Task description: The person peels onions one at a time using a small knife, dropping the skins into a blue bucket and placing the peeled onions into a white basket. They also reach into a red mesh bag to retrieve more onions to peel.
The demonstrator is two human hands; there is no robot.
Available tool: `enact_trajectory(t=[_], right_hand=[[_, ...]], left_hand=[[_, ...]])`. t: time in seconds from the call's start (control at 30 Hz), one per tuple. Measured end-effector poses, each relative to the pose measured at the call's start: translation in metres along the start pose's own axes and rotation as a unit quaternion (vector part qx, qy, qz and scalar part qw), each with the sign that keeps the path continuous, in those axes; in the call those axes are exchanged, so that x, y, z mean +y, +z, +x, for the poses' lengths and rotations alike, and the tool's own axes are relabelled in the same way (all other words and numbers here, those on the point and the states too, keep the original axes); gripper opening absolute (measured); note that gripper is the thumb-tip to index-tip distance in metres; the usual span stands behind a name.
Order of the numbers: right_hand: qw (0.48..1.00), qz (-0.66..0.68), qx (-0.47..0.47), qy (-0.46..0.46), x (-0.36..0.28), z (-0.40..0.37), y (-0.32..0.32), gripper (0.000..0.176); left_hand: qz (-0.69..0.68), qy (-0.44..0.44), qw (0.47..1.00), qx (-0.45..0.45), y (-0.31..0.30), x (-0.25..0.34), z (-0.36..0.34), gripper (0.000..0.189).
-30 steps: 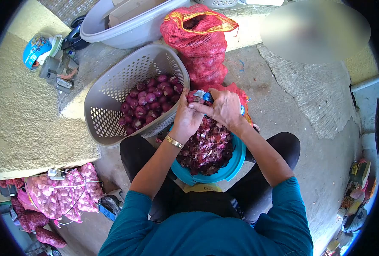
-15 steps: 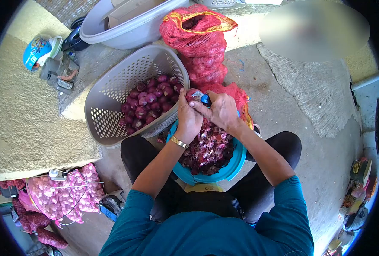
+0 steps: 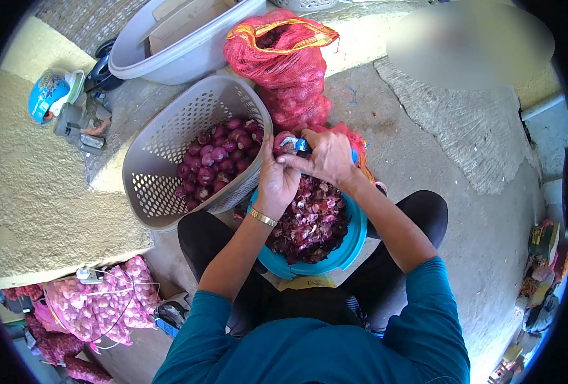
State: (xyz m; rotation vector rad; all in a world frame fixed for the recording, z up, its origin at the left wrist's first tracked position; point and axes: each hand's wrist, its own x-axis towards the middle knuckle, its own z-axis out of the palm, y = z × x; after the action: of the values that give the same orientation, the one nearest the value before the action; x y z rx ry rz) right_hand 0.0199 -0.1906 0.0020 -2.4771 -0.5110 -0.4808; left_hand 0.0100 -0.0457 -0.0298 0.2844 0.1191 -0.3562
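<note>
My left hand (image 3: 277, 182) is closed around a red onion (image 3: 282, 141), above the near edge of the basket. My right hand (image 3: 330, 155) grips a small tool with a blue handle (image 3: 302, 145) against that onion; its kind is partly hidden by my fingers. Below both hands a blue basin (image 3: 358, 243) stands between my legs, heaped with onion skins (image 3: 309, 221). To the left, a grey perforated basket (image 3: 144, 137) holds several red onions (image 3: 217, 153).
A red mesh sack (image 3: 293, 86) of onions stands beyond the basket, next to a large grey tub (image 3: 188, 64). Pink mesh sacks (image 3: 98, 301) lie at the lower left. A blue helmet (image 3: 48, 96) sits on the ledge. Assorted items (image 3: 543, 269) line the right side.
The view has shifted slightly. Both hands stay together at the onion, with the blue-handled tool still in my right hand and small shifts of the fingers.
</note>
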Motion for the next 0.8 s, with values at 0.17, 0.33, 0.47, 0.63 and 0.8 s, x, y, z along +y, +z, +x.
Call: enact_trajectory(t=[0.17,0.33,0.47,0.63,0.8], right_hand=[[0.998,0.031,-0.014,0.055,-0.004,-0.009,0.015,0.061],[0.991,0.096,-0.051,0.073,-0.004,-0.007,0.006,0.058],[0.979,0.129,-0.152,0.028,0.015,0.009,-0.021,0.054],[0.996,0.015,-0.071,-0.045,0.013,0.007,-0.018,0.063],[0.999,0.026,0.025,-0.007,0.010,-0.003,0.006,0.071]], left_hand=[[0.011,0.057,0.998,0.018,-0.007,-0.006,0.005,0.043],[0.055,0.066,0.996,-0.002,0.010,-0.008,-0.002,0.045],[0.054,-0.056,0.997,-0.022,0.025,0.016,-0.007,0.045],[-0.005,-0.098,0.993,-0.071,-0.011,0.013,0.017,0.033],[0.016,0.051,0.996,0.074,0.002,-0.008,0.015,0.028]])
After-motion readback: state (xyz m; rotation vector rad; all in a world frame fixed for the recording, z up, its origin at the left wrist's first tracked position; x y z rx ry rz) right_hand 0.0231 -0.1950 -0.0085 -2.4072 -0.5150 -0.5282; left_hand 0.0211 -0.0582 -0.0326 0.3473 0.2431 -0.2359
